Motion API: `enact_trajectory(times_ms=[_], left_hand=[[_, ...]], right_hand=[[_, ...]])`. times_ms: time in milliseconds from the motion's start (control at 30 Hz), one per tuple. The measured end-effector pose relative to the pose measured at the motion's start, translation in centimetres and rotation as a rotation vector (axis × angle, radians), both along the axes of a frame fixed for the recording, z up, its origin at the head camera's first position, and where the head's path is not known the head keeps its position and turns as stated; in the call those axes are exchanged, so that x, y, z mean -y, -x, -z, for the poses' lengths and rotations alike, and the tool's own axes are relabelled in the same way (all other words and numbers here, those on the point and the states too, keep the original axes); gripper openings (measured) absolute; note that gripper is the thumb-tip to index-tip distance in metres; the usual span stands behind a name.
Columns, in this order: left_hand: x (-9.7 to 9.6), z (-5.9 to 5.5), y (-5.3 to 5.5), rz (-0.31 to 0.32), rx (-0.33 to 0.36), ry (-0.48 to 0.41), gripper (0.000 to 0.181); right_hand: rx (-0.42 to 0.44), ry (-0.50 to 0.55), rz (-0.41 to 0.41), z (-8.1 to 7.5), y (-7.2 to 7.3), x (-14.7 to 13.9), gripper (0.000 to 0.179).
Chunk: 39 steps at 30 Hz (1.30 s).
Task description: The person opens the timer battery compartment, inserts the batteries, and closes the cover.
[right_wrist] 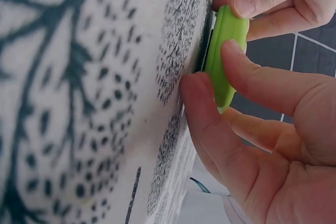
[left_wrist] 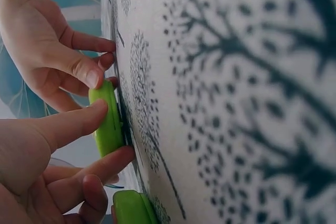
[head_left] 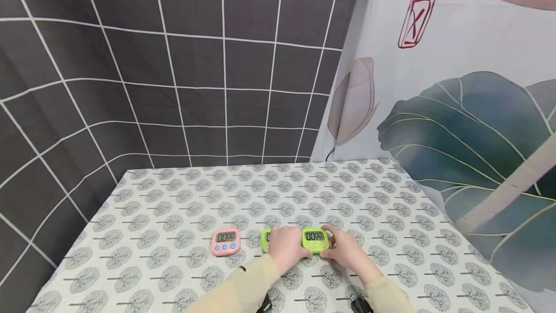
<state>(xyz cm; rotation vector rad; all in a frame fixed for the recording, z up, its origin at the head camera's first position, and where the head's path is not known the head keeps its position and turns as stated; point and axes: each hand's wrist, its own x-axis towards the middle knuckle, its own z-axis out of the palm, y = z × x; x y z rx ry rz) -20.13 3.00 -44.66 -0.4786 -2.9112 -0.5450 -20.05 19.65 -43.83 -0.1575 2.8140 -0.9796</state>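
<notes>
Both my hands are at the right-hand green kitchen timer point(head_left: 314, 240), which lies on the patterned cloth with its display facing up and showing 00:00. My left hand point(head_left: 286, 246) grips its left end, thumb on the near edge. At the opposite end, the right hand point(head_left: 345, 250) holds the timer between thumb and fingers. In the right wrist view, the green timer point(right_wrist: 227, 51) stays close against the cloth, a thumb of each hand on its side. Another green timer point(head_left: 265, 241) is partly hidden behind my left hand. A pink timer point(head_left: 226, 242) with blue buttons lies farther left.
A white cloth point(head_left: 173, 197) printed with grey trees covers the table. Behind it hangs a dark curtain point(head_left: 195, 62) with a white grid. To the right is a pale curtain point(head_left: 391, 86) with large leaves.
</notes>
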Motion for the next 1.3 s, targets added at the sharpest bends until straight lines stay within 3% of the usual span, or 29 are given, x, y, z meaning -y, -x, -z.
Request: enact_trajectory(times_ms=[333, 600, 933, 1133, 1300], left_hand=[[-0.2, -0.3, 0.1, -0.010, -0.010, 0.098, 0.036], [-0.2, -0.4, 0.3, 0.003, -0.015, 0.106, 0.035], [0.4, -1.0, 0.4, 0.001, 0.024, 0.030, 0.041], [1.0, -1.0, -0.5, -0.003, 0.009, 0.002, 0.039], [2.4, -0.9, -1.4, 0.000, 0.002, -0.041, 0.053]], right_hand=[[-0.036, -0.083, -0.022, 0.3, 0.4, 0.1, 0.071], [-0.034, -0.044, -0.020, 0.2, 0.5, 0.2, 0.081], [-0.024, -0.005, 0.005, 0.4, 0.4, 0.3, 0.091], [-0.020, -0.007, 0.016, 0.0, -0.2, -0.2, 0.089], [-0.067, -0.040, 0.037, -0.8, -0.8, -0.7, 0.085]])
